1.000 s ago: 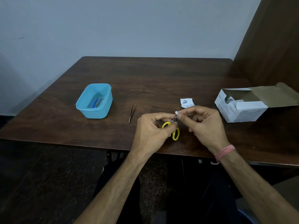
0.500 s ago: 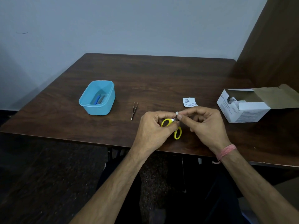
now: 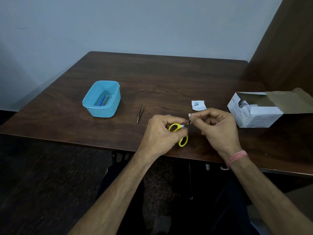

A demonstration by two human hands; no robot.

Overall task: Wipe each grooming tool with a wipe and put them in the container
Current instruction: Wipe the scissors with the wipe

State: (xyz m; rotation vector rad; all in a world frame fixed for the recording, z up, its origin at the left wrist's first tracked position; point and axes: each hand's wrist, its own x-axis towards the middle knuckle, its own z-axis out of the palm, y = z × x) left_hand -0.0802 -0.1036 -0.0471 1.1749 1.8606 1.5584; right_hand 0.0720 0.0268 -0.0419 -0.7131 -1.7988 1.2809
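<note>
Scissors held above counter near front edge: left hand grips yellow handle, steadying blades for right hand, whose fingers pinch small white wipe at blade tip. Tweezers wait beside blue container, likely next.

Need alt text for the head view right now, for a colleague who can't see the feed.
Over a dark wooden table, the left hand grips small yellow-handled scissors while the right hand pinches a white wipe at the blades. Tweezers lie left of the hands, beside a blue container holding tools; a torn wrapper and open wipe box sit right.
</note>
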